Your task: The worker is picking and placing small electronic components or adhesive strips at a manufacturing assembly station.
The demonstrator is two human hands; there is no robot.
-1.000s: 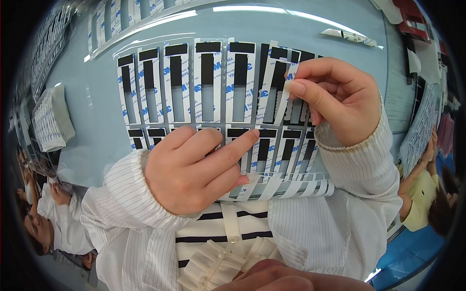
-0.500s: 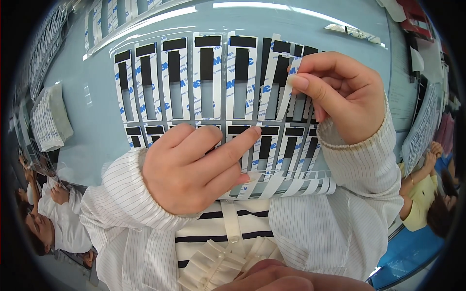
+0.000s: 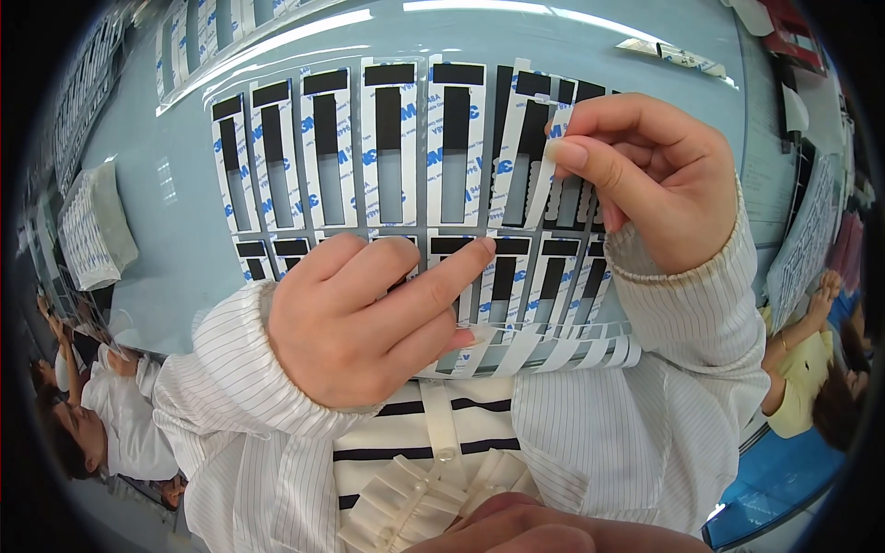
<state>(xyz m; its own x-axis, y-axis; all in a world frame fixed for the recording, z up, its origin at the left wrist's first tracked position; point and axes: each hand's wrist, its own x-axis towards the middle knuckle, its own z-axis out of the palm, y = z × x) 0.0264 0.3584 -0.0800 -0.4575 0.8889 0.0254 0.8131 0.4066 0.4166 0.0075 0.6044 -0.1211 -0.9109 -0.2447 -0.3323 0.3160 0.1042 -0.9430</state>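
Note:
A clear sheet (image 3: 426,212) carries rows of white, blue-printed adhesive frames (image 3: 433,166) around black T-shaped pieces (image 3: 390,120). At the right of the upper row, my right hand (image 3: 650,184) pinches the right edge of one adhesive frame (image 3: 506,166) between thumb and forefinger. That frame sits slightly tilted over black parts with scalloped edges (image 3: 564,207). My left hand (image 3: 359,323) lies on the lower row, its forefinger stretched out with the tip at the gap below the held frame. The other left fingers are loosely bent and cover part of that row.
Curled white strips (image 3: 553,355) line the sheet's near edge. A rolled printed scrap (image 3: 673,60) lies at the far right, a stack of printed sheets (image 3: 92,230) at the left. More sheets are at the far left. Other people sit at both sides.
The sheet's left part has shifted very slightly left and up. Both hands keep nearly the same place, and the right one still pinches the adhesive frame.

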